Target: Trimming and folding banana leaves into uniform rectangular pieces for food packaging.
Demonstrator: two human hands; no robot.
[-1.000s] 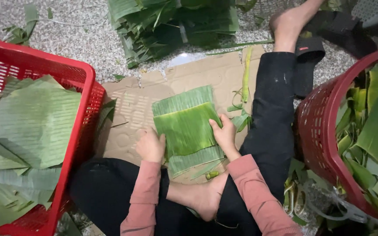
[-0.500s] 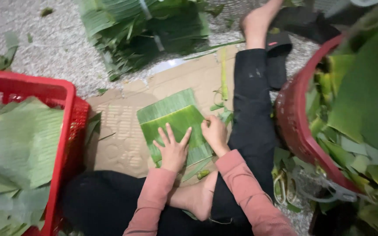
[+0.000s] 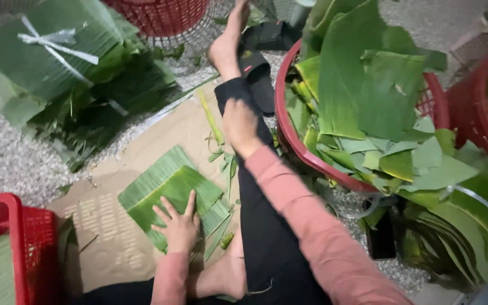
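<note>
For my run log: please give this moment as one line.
left hand: flat on leaf stack | right hand: on own knee, empty | round red basket: beside

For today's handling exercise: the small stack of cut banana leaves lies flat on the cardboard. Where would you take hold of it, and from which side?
Probably at the far corner of the leaf stack, coming from above and beyond. The left hand presses flat on its near part, so that is covered, while the far edges lie free on the cardboard. Being thin and flat, it suits sliding fingers under an edge and pinching.
</note>
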